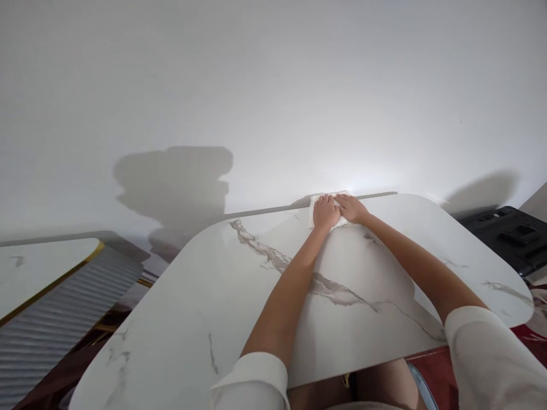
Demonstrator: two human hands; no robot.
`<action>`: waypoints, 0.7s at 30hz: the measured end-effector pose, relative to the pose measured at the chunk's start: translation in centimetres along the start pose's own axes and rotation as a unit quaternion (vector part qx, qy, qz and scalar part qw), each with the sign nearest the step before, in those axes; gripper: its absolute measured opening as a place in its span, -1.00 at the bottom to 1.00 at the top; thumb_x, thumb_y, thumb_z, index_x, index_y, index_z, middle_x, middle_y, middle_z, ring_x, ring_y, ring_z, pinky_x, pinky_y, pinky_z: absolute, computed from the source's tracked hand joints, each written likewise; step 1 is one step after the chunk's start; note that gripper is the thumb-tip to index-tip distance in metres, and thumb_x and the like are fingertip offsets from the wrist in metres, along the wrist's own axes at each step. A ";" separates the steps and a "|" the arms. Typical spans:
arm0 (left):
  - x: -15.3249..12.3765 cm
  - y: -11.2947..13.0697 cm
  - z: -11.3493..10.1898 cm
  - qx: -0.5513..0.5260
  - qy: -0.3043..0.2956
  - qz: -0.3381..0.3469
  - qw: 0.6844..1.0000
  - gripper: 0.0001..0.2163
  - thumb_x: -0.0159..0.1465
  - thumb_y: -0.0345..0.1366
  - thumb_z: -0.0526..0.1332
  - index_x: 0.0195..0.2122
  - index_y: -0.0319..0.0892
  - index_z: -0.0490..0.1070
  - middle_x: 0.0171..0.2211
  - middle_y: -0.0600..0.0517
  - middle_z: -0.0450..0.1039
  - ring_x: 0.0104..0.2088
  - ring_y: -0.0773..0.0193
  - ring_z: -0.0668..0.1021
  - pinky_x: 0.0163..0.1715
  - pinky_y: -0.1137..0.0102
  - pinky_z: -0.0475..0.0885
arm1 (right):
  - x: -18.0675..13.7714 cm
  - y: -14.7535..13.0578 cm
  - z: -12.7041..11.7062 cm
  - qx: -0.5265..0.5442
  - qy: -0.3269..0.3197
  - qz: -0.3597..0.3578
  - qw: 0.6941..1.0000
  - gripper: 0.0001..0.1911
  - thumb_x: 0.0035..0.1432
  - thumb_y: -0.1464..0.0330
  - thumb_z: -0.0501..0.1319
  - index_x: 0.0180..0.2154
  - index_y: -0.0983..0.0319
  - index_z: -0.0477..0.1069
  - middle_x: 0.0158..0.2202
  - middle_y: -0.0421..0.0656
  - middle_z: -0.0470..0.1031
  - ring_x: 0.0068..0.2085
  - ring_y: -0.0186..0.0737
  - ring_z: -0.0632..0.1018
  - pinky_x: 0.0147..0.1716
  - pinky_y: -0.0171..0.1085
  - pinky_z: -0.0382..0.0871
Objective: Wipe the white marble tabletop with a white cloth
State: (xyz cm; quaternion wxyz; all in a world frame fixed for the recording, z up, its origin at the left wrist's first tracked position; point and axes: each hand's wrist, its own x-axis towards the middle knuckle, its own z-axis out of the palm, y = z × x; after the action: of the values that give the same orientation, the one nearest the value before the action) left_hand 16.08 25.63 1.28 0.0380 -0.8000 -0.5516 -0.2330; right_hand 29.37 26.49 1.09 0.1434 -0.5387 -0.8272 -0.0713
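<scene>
Both hands are at the far edge of a white, marbled table (pixel 171 307), close to the pale wall (pixel 273 85). The left hand (pixel 327 212) lies palm down with its fingers stretched forward over a white cloth (pixel 343 222). The right hand (pixel 351 208) rests on the same cloth just beside it, its fingers angled towards the left hand. Neither hand is closed into a fist; both look spread flat, pressing the cloth instead of gripping it. Whether the fingertips of one hand overlap the other is too small to tell.

The cloth lies flat under the hands, right of the middle of the far edge, with a strip showing past the left hand and more between the wrists. Both arms reach almost straight out across the tabletop.

As a judgement, the work with the cloth is under way and not finished, since both hands are on it. The cloth covers only a small patch by the wall; the broad surface to either side and nearer the body is uncovered. No streak or mark shows which parts are done, so how much is left cannot be told.
</scene>
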 end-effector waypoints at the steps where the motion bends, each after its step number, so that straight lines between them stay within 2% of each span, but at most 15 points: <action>1: -0.2 0.7 0.0 -0.003 -0.001 0.005 1.000 -0.57 0.30 -0.39 -0.08 0.19 -0.32 0.23 0.23 -0.15 0.23 0.25 0.07 0.23 0.22 0.20 0.13 | -0.7 0.3 -0.3 -0.002 -0.003 0.010 1.000 -0.45 0.27 0.39 -0.10 0.25 0.39 0.16 0.28 0.03 0.18 0.27 0.01 0.21 0.20 -0.03 0.09; 5: -1.7 3.0 -0.4 -0.014 -0.009 0.038 0.999 -0.54 0.30 -0.37 -0.09 0.22 -0.40 0.18 0.25 -0.19 0.19 0.26 0.05 0.21 0.23 0.22 0.10 | -4.0 0.1 -1.8 -0.015 -0.011 0.049 0.999 -0.44 0.29 0.39 -0.14 0.27 0.42 0.11 0.30 0.05 0.12 0.29 0.02 0.16 0.22 -0.02 0.04; 9: -4.5 4.0 -1.4 -0.035 -0.022 0.053 0.998 -0.54 0.30 -0.37 -0.11 0.21 -0.39 0.18 0.26 -0.19 0.17 0.27 0.05 0.20 0.24 0.21 0.10 | -7.4 -1.7 -3.2 -0.017 -0.024 0.054 0.998 -0.44 0.30 0.38 -0.14 0.28 0.42 0.08 0.31 0.05 0.09 0.30 0.00 0.13 0.24 -0.03 0.02; 21: -18.2 5.6 -6.5 -0.018 -0.061 0.074 0.995 -0.52 0.30 -0.34 -0.07 0.24 -0.37 0.14 0.29 -0.21 0.10 0.30 -0.01 0.13 0.26 0.17 0.05 | -19.3 -11.0 -5.9 -0.020 -0.022 0.035 0.999 -0.43 0.30 0.33 -0.13 0.28 0.42 0.10 0.31 0.07 0.10 0.31 0.02 0.13 0.25 -0.01 0.03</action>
State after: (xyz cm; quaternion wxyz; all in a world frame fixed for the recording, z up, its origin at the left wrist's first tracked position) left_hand 13.78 5.62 0.60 0.0075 -0.8518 -0.4880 -0.1902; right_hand 27.64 3.54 1.05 0.1168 -0.5714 -0.8093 -0.0705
